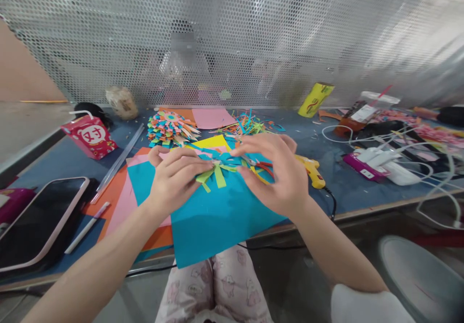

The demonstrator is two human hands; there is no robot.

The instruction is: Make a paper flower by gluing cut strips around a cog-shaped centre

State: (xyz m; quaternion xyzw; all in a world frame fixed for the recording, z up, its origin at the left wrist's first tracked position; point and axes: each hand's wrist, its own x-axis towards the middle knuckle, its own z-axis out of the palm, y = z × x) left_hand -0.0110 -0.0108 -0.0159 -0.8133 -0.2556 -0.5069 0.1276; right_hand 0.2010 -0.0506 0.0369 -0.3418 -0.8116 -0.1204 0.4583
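Observation:
My left hand [176, 172] is closed, its fingertips on a small flower of cut paper strips [219, 176], green below and blue above. Just right of the flower, my right hand [277, 170] is raised with thumb and fingers apart; its fingertips come close to the blue strips, and I cannot tell if they touch. Under both hands lies a stack of coloured paper with a blue sheet [224, 226] on top, its front corner hanging past the table edge. Red-handled scissors [265, 165] lie partly hidden behind my right hand. A yellow glue gun [314, 172] rests beyond it.
Behind my hands are a multicoloured paper flower [170, 125] and loose paper strips [250, 124]. A drink carton [90, 137] and a phone [43, 219] are left. Right are a power strip [366, 164] with cables, a plastic cup [364, 112] and a yellow can [315, 99]. A perforated metal screen [232, 37] rises behind.

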